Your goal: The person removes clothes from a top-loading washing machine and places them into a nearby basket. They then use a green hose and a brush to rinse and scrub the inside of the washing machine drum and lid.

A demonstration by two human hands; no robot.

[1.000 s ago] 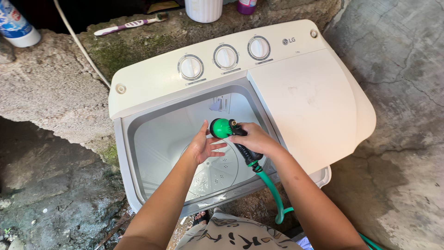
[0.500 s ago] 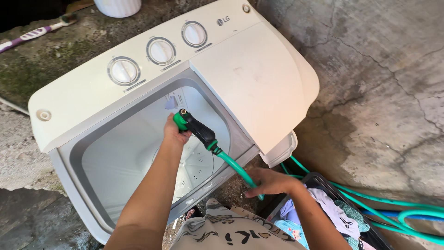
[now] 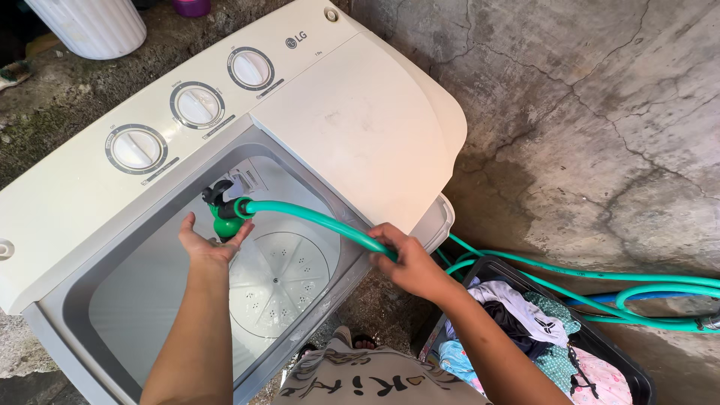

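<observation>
A white twin-tub washing machine (image 3: 352,120) stands with its wash tub (image 3: 277,281) open. Inside the tub opening hangs a green and black hose nozzle (image 3: 219,210), pointing down. My left hand (image 3: 210,241) is under the nozzle, palm up, fingers spread and touching its lower end. My right hand (image 3: 409,259) grips the green hose (image 3: 315,217) at the tub's front right rim. The hose runs on over the floor to the right.
A dark laundry basket (image 3: 600,341) full of clothes sits on the concrete floor at the lower right. Coils of green hose (image 3: 652,292) lie beside it. A white ribbed bucket (image 3: 94,26) stands behind the machine. Three dials (image 3: 196,105) are on the control panel.
My left hand has let go of the nozzle grip and now cups it from below. My right hand has moved up the hose to the tub rim. The view shifted right.
</observation>
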